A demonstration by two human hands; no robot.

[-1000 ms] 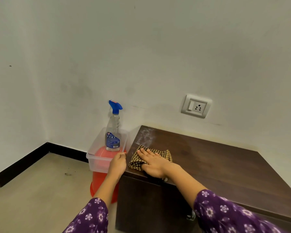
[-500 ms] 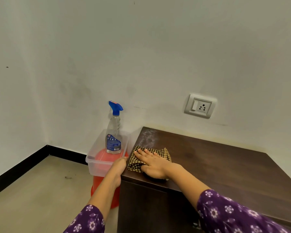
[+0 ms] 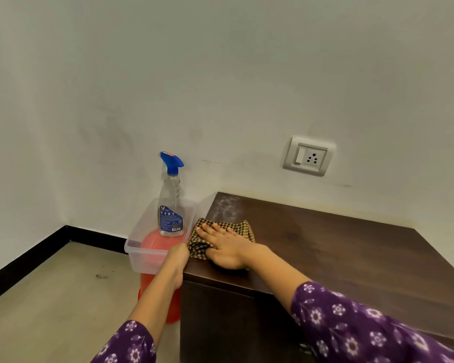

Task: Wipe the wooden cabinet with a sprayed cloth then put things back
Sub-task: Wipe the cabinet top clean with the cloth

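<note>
The dark wooden cabinet (image 3: pixel 346 258) stands against the wall at the right. A brown checked cloth (image 3: pixel 243 228) lies near its front left corner, and my right hand (image 3: pixel 227 248) presses flat on it with the fingers straight and pointing left. One fold of the cloth hangs at the cabinet's left edge. My left hand (image 3: pixel 179 258) sits at that edge, between the cabinet and a clear plastic container (image 3: pixel 139 251); its fingers are hidden. A clear spray bottle (image 3: pixel 171 213) with a blue trigger stands upright in the container.
The container rests on a red bucket (image 3: pixel 156 302) on the floor, left of the cabinet. A pale dusty smear (image 3: pixel 228 205) marks the cabinet's back left corner. A switch and socket plate (image 3: pixel 308 157) is on the wall above. Bare floor lies to the left.
My right hand and the cloth have slid a little left toward the cabinet's edge. My left hand has stayed by that edge, next to the container.
</note>
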